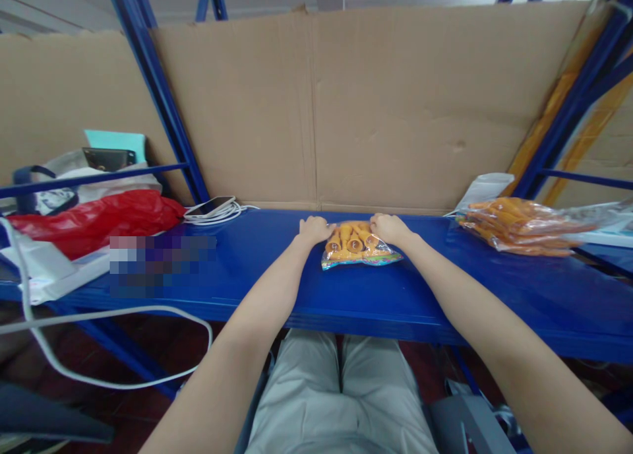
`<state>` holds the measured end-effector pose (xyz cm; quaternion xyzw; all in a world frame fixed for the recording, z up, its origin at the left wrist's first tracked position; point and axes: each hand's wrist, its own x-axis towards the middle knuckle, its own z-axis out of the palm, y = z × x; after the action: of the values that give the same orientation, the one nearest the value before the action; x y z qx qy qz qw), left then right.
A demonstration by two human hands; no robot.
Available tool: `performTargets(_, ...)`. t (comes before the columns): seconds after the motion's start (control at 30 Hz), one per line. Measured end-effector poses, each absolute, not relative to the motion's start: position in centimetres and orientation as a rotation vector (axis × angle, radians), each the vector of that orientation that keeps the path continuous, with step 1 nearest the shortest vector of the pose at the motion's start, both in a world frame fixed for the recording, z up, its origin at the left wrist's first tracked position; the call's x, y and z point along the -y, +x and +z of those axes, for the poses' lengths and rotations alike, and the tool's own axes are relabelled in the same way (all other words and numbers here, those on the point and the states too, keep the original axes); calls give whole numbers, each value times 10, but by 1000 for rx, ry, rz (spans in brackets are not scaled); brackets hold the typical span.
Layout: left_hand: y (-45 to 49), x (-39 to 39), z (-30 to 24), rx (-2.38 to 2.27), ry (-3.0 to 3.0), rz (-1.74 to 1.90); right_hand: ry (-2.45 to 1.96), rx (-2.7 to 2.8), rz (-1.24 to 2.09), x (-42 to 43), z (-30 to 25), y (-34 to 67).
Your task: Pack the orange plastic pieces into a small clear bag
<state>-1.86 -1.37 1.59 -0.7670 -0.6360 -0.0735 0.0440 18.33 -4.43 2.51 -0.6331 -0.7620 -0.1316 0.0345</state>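
Observation:
A small clear bag of orange pieces (357, 246) lies on the blue shelf (277, 276) straight ahead of me. My left hand (313, 229) pinches the bag's far left corner with its fingers curled. At the far right corner my right hand (390, 227) is closed on the bag's top edge in the same way. Both forearms reach forward over the shelf's front edge.
A pile of filled orange bags (514, 226) lies at the right. A phone (211, 206) with a coiled white cable (217, 215) sits at the back left, beside a red plastic bag (99, 220). Cardboard (316, 111) backs the shelf between blue uprights.

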Motion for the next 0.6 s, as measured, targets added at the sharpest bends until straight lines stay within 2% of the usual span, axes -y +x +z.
performTargets(0.17,-19,13,14,1894,-2329,-264,-1905,2286,-437,41,20,183)
performTargets(0.33,-18,7,13,1785,-2370,-535,-1729,2172,-473,33,14,190)
performTargets(0.47,-14,1,11,1467,-2655,-759,-1489,2250,-363,27,10,196)
performTargets(0.6,-9,4,14,1378,-2942,-667,-1336,2453,-137,24,11,196)
